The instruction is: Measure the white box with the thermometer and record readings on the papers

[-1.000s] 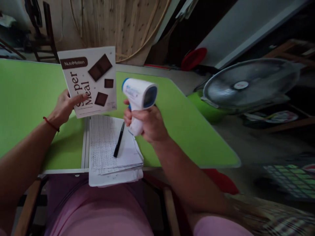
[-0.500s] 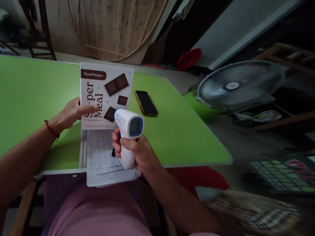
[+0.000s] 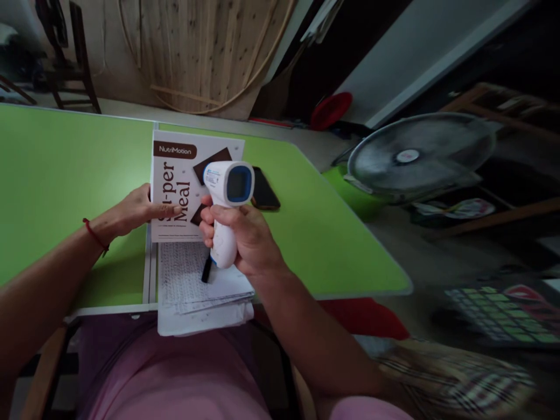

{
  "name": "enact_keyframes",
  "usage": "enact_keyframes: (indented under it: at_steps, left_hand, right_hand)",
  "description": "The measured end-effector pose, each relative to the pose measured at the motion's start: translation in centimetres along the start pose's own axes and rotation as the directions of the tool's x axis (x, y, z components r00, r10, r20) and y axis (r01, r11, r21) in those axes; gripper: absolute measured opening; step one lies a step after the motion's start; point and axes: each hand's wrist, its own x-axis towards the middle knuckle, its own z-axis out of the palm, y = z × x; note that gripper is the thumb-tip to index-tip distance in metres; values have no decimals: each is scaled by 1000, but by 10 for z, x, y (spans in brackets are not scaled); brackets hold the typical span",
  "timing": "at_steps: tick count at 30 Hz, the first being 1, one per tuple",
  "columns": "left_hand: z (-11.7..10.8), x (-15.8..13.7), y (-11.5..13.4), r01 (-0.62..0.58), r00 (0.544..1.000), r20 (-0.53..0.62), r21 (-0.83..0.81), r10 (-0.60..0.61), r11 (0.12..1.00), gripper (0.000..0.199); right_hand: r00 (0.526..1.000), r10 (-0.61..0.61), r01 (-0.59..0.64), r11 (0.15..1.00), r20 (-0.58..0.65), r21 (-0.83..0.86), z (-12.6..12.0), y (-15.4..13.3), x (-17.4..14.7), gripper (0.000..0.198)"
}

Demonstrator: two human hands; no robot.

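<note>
My left hand (image 3: 146, 209) is closed on the left edge of a white box (image 3: 175, 230) marked "NutriMotion", its thumb across the front. The box is held upright over the table, its printed face toward me. In my right hand (image 3: 245, 233) is a white and blue infrared thermometer (image 3: 225, 248), gripped by its handle. Its dark screen faces me, and its head covers part of the box's right side. Below the box lie handwritten papers (image 3: 179, 280) in a stack, with a black pen (image 3: 206, 270) on top. A phone (image 3: 266, 195) lies partly hidden behind the thermometer.
The green table (image 3: 332, 251) has a metal-edged seam beside the papers. A standing fan (image 3: 415, 154) is to the right, beyond the table. A red stool or cloth (image 3: 363, 318) and checked fabric (image 3: 472, 373) are at lower right. A wooden chair (image 3: 70, 70) stands at far left.
My right hand has raised the thermometer, now overlapping more of the box and the phone. The box sits slightly lower and further right in view. More of the pen shows.
</note>
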Motion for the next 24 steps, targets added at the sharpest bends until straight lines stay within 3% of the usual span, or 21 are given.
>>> enact_keyframes:
  at_steps: [10,24]
  left_hand:
    - [-3,0,0,-37,993,111,5,36,999,38]
    - [-3,1,0,-65,992,108,18,63,998,41]
  right_hand:
    - [998,-7,6,1000,-58,-17,7,5,0,31]
    - [1000,-21,21,1000,8,-9,3,8,1,33]
